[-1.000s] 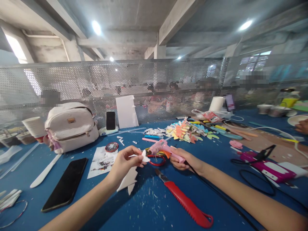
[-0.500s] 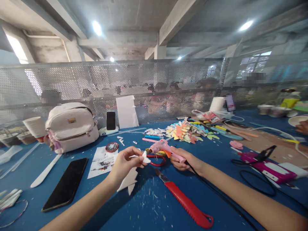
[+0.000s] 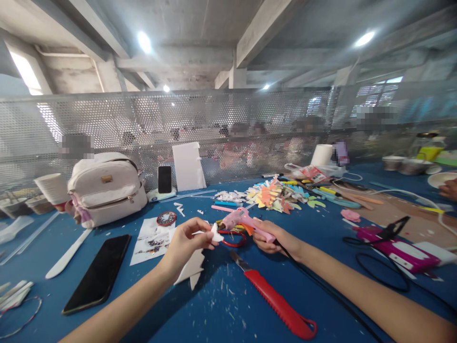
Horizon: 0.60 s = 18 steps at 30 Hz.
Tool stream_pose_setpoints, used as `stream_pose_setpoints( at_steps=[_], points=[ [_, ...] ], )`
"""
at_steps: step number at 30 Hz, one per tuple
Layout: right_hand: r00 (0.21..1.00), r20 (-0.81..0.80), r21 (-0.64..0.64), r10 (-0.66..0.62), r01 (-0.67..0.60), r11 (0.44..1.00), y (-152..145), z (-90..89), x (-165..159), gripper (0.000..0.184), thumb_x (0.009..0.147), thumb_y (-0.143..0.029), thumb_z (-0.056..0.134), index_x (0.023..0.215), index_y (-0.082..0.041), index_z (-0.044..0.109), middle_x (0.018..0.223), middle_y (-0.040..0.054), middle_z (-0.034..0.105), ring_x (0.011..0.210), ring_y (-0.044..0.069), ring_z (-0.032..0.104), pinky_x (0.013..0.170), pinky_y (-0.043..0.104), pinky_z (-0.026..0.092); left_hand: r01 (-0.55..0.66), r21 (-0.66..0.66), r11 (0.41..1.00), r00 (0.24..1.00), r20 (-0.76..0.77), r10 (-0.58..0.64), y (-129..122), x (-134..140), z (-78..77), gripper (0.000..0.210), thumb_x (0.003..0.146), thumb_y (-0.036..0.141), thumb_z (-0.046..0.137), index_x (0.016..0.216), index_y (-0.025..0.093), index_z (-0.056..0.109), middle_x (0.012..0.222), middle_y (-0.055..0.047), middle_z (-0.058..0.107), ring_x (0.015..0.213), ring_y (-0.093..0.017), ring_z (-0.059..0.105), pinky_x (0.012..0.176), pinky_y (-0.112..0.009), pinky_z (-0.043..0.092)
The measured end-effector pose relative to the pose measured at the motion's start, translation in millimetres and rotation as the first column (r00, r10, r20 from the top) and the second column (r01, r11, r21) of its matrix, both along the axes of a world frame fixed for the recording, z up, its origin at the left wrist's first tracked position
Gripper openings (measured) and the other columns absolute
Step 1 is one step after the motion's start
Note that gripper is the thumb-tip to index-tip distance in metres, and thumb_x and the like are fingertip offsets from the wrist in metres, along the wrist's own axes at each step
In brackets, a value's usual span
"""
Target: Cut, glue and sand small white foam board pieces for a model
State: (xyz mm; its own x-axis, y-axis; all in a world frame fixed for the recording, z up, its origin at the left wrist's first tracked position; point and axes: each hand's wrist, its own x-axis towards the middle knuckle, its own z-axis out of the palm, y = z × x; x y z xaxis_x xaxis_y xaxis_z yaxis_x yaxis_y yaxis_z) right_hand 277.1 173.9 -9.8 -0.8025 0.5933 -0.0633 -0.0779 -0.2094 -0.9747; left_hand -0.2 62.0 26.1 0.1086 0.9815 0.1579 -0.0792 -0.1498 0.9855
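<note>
Between the thumb and fingers of my left hand is a small white cut-out piece, its exact shape hard to make out. My right hand is wrapped round the handle of a pink hot glue gun, whose nozzle points left at the white piece, close beside it. Whether nozzle and piece touch, I cannot tell. Behind and below the gun lie red-handled scissors, partly hidden. A red-handled utility knife rests nearer me. Under my left hand sits a jagged white offcut.
A heap of coloured paper cut-outs lies beyond the gun. Left are a phone, a printed sheet and a pale backpack. A magenta power strip with black cables is at right. Another person's hand shows far right.
Almost nothing differs. The glue gun's nozzle has shifted very slightly; both hands keep their places and their holds.
</note>
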Motion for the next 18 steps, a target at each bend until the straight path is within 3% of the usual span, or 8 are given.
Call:
stream_pose_setpoints(
  at_steps=[13, 18],
  points=[
    [1.0, -0.022, -0.102, 0.01, -0.012, 0.995, 7.2, -8.5, 2.7, 0.041, 0.103, -0.048, 0.052, 0.083, -0.013, 0.059, 0.057, -0.0087, 0.047, 0.037, 0.003, 0.036, 0.035, 0.015, 0.032, -0.001, 0.01, 1.0, 1.0, -0.009, 0.001, -0.2, 1.5, 2.7, 0.012, 0.092, 0.023, 0.068, 0.095, 0.013, 0.063, 0.088, 0.0, 0.067, 0.073, -0.012, 0.066, 0.072, -0.03, 0.058],
    [1.0, -0.01, -0.147, 0.015, -0.017, 0.989, 6.2, -5.8, 1.4, 0.041, 0.102, -0.047, 0.053, 0.08, -0.013, 0.058, 0.056, -0.0093, 0.046, 0.036, 0.003, 0.034, 0.034, 0.015, 0.031, -0.002, 0.012, 1.0, 1.0, -0.013, 0.002, -0.8, 1.3, 2.3, 0.012, 0.092, 0.023, 0.069, 0.095, 0.013, 0.063, 0.087, 0.0, 0.067, 0.073, -0.012, 0.066, 0.073, -0.031, 0.058]
  ],
)
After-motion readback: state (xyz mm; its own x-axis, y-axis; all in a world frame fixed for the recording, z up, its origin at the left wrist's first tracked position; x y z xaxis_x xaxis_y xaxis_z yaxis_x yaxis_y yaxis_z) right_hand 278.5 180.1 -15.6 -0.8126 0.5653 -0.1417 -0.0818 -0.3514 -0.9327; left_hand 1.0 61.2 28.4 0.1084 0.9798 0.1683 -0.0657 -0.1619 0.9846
